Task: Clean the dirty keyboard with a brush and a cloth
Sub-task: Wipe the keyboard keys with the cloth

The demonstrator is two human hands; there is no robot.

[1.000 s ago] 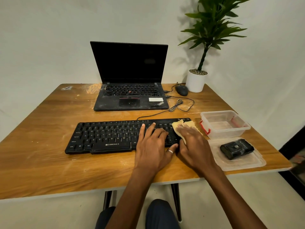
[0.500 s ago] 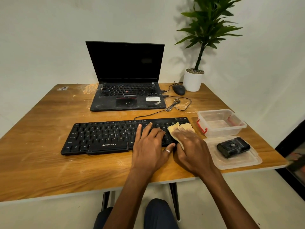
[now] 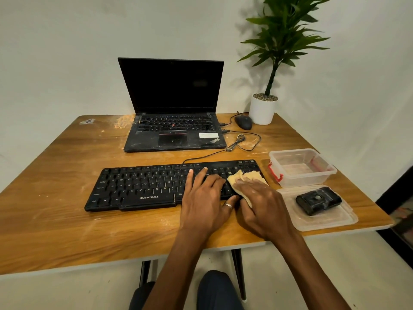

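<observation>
Table (image 3: 67, 220) of dusty wood against white wall (image 3: 67, 52); left grip (image 3: 204, 202) spread on keyboard (image 3: 138, 186), right grip (image 3: 263, 204) flat, pressing cloth (image 3: 248, 176).

- We see a plain pale wall (image 3: 67, 52) behind.
- Our wooden counter (image 3: 67, 220) has a pale edge and dark legs (image 3: 238, 271).
- Below we see pale floor (image 3: 346, 265), with a dark opening (image 3: 400, 186) at the right edge.

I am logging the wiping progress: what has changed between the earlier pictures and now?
The right hand, pressing the yellow cloth, has drawn it slightly toward the person over the right end of the keyboard. The left hand stays flat on the keys. Nothing was taken or released; laptop and container unmoved.
</observation>
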